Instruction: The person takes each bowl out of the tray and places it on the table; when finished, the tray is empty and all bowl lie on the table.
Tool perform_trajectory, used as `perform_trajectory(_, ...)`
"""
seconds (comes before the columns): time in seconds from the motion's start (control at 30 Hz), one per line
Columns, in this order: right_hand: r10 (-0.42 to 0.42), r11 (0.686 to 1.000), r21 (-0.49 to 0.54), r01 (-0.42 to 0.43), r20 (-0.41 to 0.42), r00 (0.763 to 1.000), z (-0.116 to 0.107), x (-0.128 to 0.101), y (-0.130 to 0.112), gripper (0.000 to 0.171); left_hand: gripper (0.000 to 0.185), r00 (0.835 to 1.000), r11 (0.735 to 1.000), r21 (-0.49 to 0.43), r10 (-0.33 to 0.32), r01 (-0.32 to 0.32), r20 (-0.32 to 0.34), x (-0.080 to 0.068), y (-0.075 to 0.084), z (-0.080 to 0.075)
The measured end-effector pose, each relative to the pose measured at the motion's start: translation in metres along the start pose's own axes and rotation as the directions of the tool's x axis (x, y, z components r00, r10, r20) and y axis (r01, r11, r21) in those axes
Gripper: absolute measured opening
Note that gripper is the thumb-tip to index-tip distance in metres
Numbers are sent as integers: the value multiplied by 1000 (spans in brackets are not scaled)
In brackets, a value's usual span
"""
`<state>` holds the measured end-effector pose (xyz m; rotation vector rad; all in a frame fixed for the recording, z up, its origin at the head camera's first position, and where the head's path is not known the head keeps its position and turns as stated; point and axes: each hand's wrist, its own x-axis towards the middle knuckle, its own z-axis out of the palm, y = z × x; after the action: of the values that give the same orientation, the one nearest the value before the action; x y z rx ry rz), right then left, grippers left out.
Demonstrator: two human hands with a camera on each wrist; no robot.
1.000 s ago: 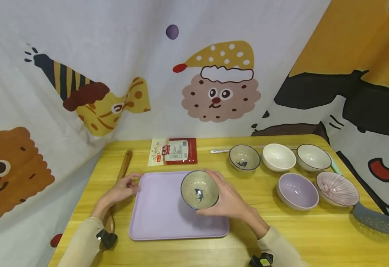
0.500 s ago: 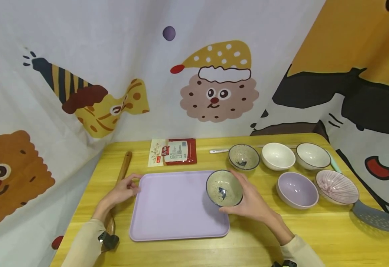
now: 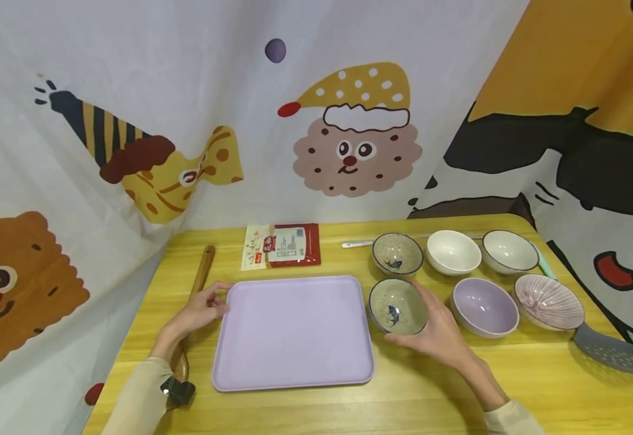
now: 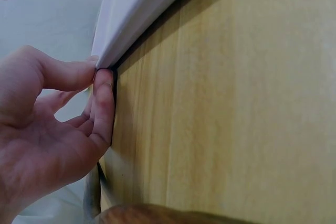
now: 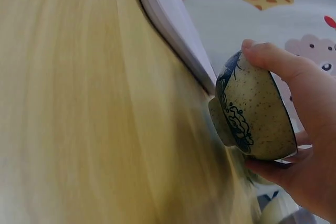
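Observation:
My right hand (image 3: 436,332) grips a speckled beige bowl with a blue fish inside (image 3: 398,306), just right of the lilac tray (image 3: 292,332). In the right wrist view the bowl (image 5: 252,116) hangs slightly above the yellow tabletop, thumb on its rim, fingers under it. My left hand (image 3: 199,311) pinches the tray's left edge (image 4: 131,19) between thumb and fingers (image 4: 105,98). A matching speckled bowl (image 3: 397,254) stands just behind the held one.
Two white bowls (image 3: 453,252) (image 3: 510,251), a lilac bowl (image 3: 482,307) and a pink ribbed bowl (image 3: 548,301) sit at right. A grey slotted spatula (image 3: 615,355), a red packet (image 3: 282,246), a white spoon (image 3: 357,244) and a wooden spoon (image 3: 199,278) lie around.
My right hand has carried the speckled bowl rightward, off the tray, to a spot beside its right edge. The left hand has stayed on the tray's left edge.

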<state>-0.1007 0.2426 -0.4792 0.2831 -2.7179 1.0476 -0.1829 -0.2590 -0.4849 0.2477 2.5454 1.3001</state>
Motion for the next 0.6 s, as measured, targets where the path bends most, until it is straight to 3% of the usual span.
perform_trajectory(0.37, 114, 993, -8, -114, -6, 993, -13, -8, 13, 129, 47, 999, 999, -28, 40, -40, -5, -5, 3, 1)
perform_trajectory(0.6, 148, 989, -32, -147, 3, 989, -17, -9, 17, 128, 47, 1000, 1000, 10, 9, -9, -11, -1, -1, 3)
